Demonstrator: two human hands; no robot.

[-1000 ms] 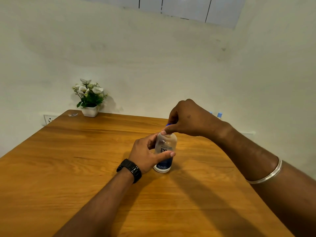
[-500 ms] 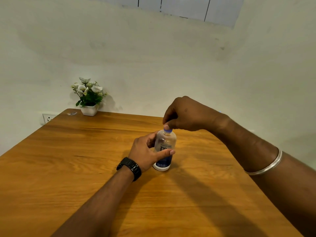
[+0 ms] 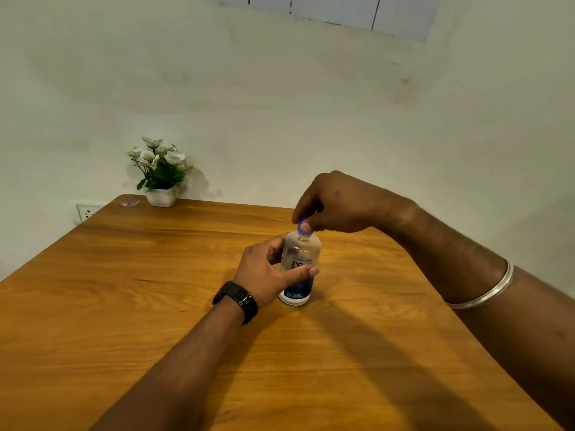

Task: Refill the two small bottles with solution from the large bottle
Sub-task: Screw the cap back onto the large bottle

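A clear bottle [image 3: 300, 262] with a white and blue label stands upright in the middle of the wooden table [image 3: 124, 306]. My left hand [image 3: 264, 275] grips its body from the left, the thumb across the label. My right hand [image 3: 336, 203] reaches in from the right and pinches the blue cap [image 3: 302, 228] on top of the neck. No other bottle shows in this view.
A small white pot of white flowers [image 3: 160, 174] stands at the table's far left corner, with a small scrap [image 3: 130, 203] beside it. A wall socket [image 3: 85, 212] sits on the wall left of the table. White walls close in behind and to the right.
My right hand has shifted on the cap, so more of the blue cap shows now. The bottle and my left hand have stayed in place.
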